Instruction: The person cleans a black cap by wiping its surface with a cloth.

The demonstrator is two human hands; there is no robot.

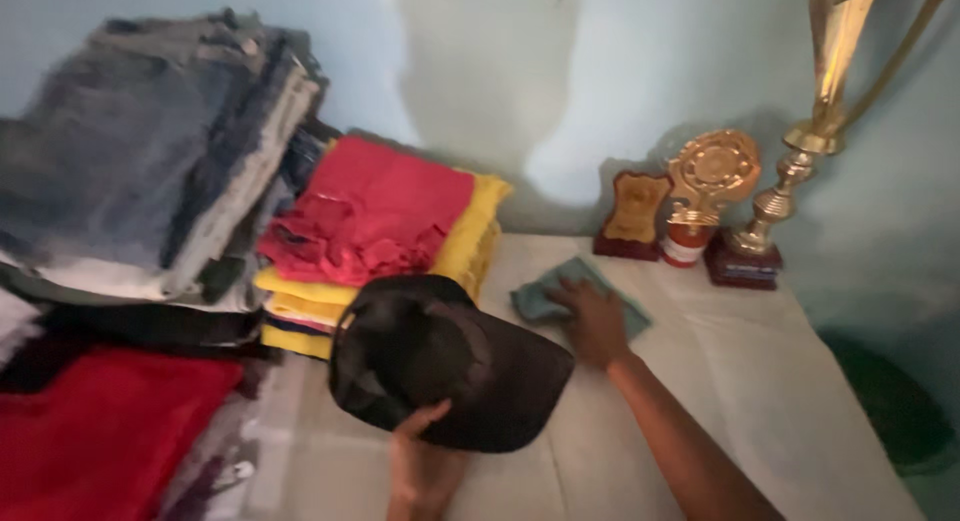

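Observation:
My left hand point(425, 466) holds a black cap point(440, 361) by its lower edge, lifted just above the shelf surface in front of the folded clothes. My right hand point(592, 321) lies flat, fingers closed, pressing on a small teal cloth point(545, 293) that rests on the pale sheet covering the shelf point(760, 381). The cloth lies just right of the cap and in front of the trophies.
Folded red and yellow garments point(385, 221) are stacked behind the cap. A tall pile of grey and blue jeans point(150, 151) stands at left, with red fabric point(100, 431) below. A wooden plaque point(633, 216), a round gold trophy point(708, 186) and a tall gold trophy point(800, 151) stand against the wall.

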